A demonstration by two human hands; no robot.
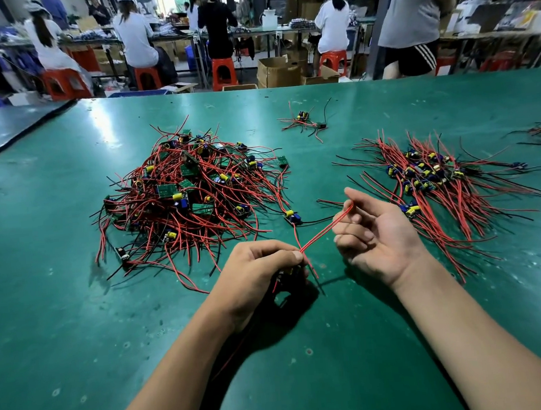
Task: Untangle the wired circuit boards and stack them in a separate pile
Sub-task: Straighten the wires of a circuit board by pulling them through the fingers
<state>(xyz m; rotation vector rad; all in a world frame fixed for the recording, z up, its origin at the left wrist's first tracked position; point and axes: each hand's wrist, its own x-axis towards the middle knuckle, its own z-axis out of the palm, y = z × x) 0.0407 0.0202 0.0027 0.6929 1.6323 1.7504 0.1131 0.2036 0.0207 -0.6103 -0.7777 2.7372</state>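
Because the board (286,273) is small and light and its red wires (326,229) are thin and limp, little force is judged to be needed. The wires are likely to snag, and their soldered ends may be fragile, so hold is best taken on the board itself.

The board is enclosed by the curled fingers of the left hand (261,270); only a dark edge and a yellow part can be seen beneath them. The paired wires are stretched from those fingers to the right hand (378,238), where their end is pinched between thumb and forefinger. That palm is turned up and its other fingers are loosely curled.

Beyond the left fingers, a tangled heap (190,195) of green boards and red and black wires is spread on the green table (307,363). Beyond the right fingers, a combed-out pile (438,175) is laid.
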